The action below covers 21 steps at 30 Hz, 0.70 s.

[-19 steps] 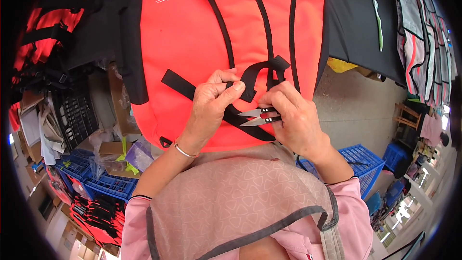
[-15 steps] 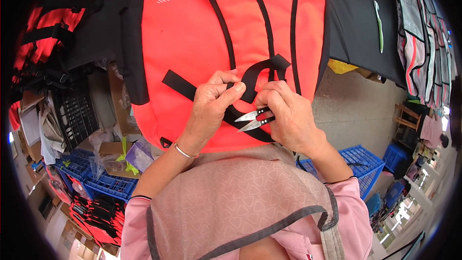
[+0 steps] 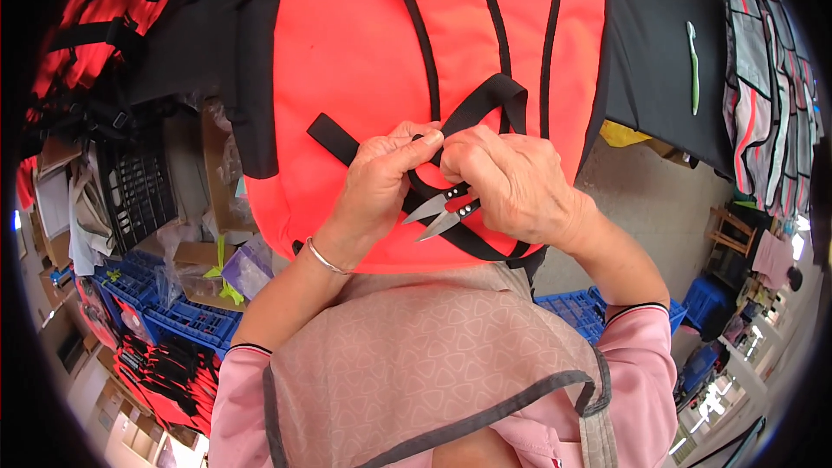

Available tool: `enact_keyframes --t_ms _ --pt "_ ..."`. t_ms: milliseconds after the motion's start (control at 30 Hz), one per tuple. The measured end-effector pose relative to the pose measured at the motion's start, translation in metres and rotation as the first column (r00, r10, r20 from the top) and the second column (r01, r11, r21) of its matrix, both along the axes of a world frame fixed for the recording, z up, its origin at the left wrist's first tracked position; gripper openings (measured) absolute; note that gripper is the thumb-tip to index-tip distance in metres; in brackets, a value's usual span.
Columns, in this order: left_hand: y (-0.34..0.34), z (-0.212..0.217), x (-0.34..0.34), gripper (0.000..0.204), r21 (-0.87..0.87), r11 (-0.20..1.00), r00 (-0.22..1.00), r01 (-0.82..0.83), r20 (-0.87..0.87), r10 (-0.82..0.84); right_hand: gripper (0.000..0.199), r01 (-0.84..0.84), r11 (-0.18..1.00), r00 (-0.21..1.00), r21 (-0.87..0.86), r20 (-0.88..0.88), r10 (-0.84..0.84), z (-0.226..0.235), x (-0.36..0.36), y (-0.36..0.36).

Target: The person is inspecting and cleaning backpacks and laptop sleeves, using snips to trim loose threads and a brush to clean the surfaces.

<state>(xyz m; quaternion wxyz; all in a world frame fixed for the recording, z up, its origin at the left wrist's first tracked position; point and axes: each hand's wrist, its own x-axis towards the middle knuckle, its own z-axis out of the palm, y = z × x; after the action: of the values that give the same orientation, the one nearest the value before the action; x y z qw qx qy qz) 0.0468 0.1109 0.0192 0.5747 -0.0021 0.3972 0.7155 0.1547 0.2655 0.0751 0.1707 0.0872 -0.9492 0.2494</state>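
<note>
A bright red-orange backpack (image 3: 347,61) with black piping lies in front of me. My left hand (image 3: 374,180) is closed, thumb and finger pinching a black webbing strap near the bag's lower middle. My right hand (image 3: 520,180) is curled around black-handled thread snips (image 3: 439,212), whose two silver blades point left and stand apart. Its fingertips meet the same strap beside my left hand. A loop of black webbing (image 3: 496,97) rises above my right hand. A loose strap end (image 3: 331,137) sticks out to the upper left of my left hand.
On the black table surface (image 3: 659,61) at right lies a green-and-white toothbrush (image 3: 694,69). Grey strap pieces (image 3: 752,78) are stacked beyond it. More red-and-black bags (image 3: 113,22) lie at far left. Blue crates (image 3: 186,321) stand low on the left, another blue crate (image 3: 576,310) on the right.
My right hand has moved left, closer to my left hand, and its fingers now meet the strap. The snips have shifted left with it. The backpack sits slightly farther right in view.
</note>
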Motion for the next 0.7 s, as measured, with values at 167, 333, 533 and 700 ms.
enact_keyframes --t_ms 167,333,533,700 --pt "0.003 0.003 0.002 0.018 -0.018 1.0 0.999 0.017 -0.038 -0.018 0.031 0.053 0.946 0.958 -0.321 0.283 0.043 0.0 0.0 0.005" --pt "0.005 -0.012 0.005 0.016 -0.061 0.996 0.996 -0.066 -0.058 0.063 0.022 0.138 0.692 0.853 -0.709 0.44 0.281 0.009 0.037 -0.024" --pt "0.001 -0.015 0.009 0.021 -0.044 0.998 0.961 -0.038 -0.274 0.024 0.016 0.481 0.644 0.86 -0.594 0.463 -0.215 0.009 0.058 -0.014" --pt "0.004 -0.007 0.011 0.02 -0.059 0.997 0.954 -0.038 -0.3 0.019 0.017 0.558 0.483 0.83 -0.675 0.47 -0.301 0.004 0.066 -0.013"
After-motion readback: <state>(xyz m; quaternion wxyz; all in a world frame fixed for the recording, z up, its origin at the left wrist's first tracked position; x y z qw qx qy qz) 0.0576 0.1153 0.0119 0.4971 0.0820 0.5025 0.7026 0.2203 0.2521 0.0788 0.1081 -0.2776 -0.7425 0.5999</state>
